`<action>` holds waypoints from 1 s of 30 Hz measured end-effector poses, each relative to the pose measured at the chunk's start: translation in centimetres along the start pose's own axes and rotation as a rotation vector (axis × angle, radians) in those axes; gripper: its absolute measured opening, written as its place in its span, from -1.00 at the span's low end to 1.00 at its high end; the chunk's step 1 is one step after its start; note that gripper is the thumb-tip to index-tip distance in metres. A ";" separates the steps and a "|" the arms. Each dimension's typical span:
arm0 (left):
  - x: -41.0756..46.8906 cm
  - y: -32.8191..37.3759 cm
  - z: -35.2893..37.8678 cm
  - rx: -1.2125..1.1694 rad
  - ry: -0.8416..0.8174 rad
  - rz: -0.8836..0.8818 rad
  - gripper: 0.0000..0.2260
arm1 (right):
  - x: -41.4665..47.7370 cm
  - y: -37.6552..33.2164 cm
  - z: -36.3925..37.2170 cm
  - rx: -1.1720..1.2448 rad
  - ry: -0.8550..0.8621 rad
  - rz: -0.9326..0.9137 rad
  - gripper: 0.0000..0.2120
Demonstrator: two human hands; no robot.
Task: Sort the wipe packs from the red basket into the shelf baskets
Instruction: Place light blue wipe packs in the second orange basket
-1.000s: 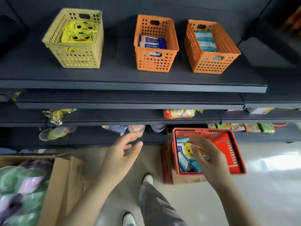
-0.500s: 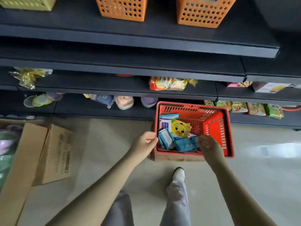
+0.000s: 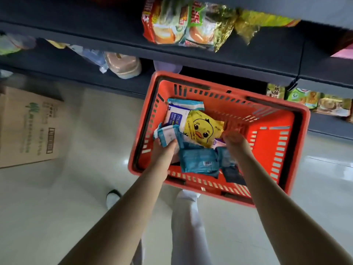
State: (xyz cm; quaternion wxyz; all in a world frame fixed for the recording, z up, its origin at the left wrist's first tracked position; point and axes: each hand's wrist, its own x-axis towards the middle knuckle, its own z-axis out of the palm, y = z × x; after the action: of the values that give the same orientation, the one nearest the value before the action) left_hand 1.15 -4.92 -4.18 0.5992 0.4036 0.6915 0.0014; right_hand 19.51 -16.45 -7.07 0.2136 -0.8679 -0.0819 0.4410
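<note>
Several wipe packs (image 3: 198, 161) lie unsorted along the red basket (image 3: 267, 148)'s left wall, a yellow duck pack (image 3: 202, 129) among them, while the left hand (image 3: 164, 153) grips a pale teal pack (image 3: 168, 134) and the right hand (image 3: 236, 143) curls in, its hold unclear.

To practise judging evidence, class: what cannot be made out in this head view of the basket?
Head view only.
Shelf baskets: cut off beyond the top edge.
Grip of left hand: fingertips hidden behind a pack.
Grip of right hand: fingers curled away, blurred.
Lower packs in red basket: covered by upper packs.
</note>
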 end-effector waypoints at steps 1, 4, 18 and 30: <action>0.6 -0.4 0.4 -0.036 0.008 -0.012 -0.65 | 1.1 0.1 0.5 0.015 -0.031 0.000 -0.67; 1.8 -1.5 1.4 -0.099 0.040 -0.004 -0.62 | 3.9 0.5 1.9 0.045 -0.109 0.033 -0.48; 3.9 -2.3 1.8 0.030 0.137 0.030 -0.92 | 5.5 -0.6 3.6 0.225 0.048 -0.051 -0.63; -2.0 0.8 -0.3 0.254 0.083 0.389 -0.80 | -8.0 -5.1 -4.0 0.800 0.254 -0.289 -0.92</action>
State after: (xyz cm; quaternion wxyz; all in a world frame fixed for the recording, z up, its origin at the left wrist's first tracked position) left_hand 1.26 -5.32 -2.01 0.5029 0.6010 0.6195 0.0463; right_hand 18.15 -15.71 3.09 0.6003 -0.7440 0.0017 0.2935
